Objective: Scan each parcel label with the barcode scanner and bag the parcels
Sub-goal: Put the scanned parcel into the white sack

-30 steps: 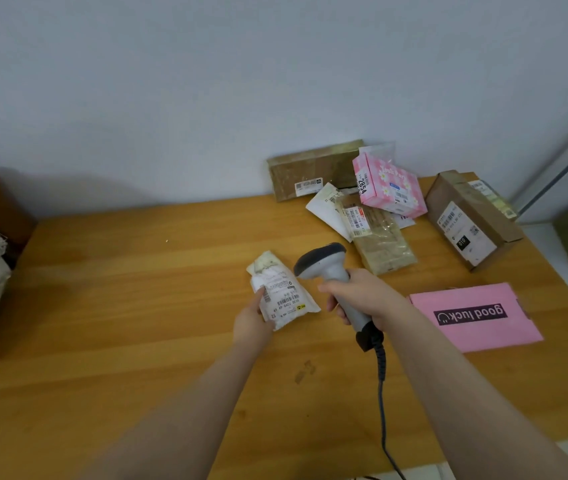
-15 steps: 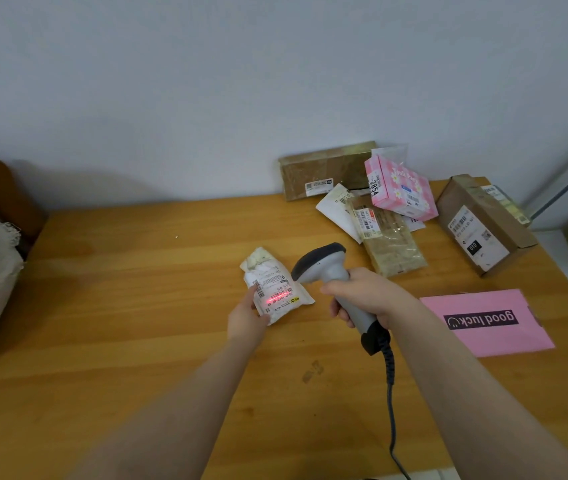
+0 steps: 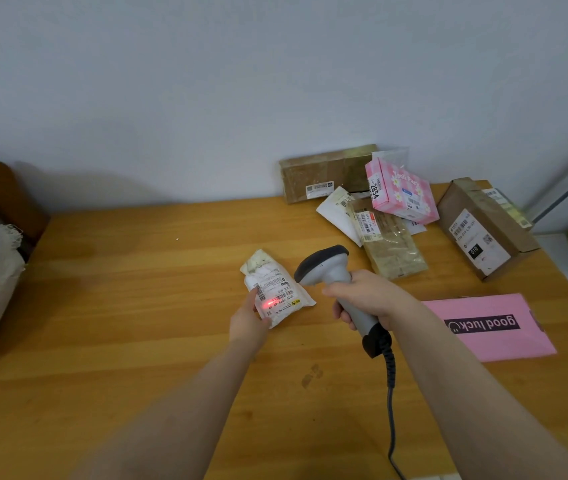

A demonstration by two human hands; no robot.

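Pinches the small white parcel (image 3: 277, 289) by its near-left edge in the left hand (image 3: 247, 322), thumb on the label, over the middle of the tabletop (image 3: 137, 306). Label turned up, long axis slanting far-left to near-right, red scan light on the barcode. Grips the barcode scanner (image 3: 327, 268) in the right hand (image 3: 369, 297), fingers clamped round the handle, head pointing left at the parcel. Pink bag (image 3: 490, 341) flat to the right.

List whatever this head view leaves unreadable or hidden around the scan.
Head view, white parcel: label print too small and blurred.
Left hand: fingers hidden behind that parcel.
Scanner: cable end cut off by bottom edge.
White mailer: mostly covered by pink box and clear-wrapped parcel.
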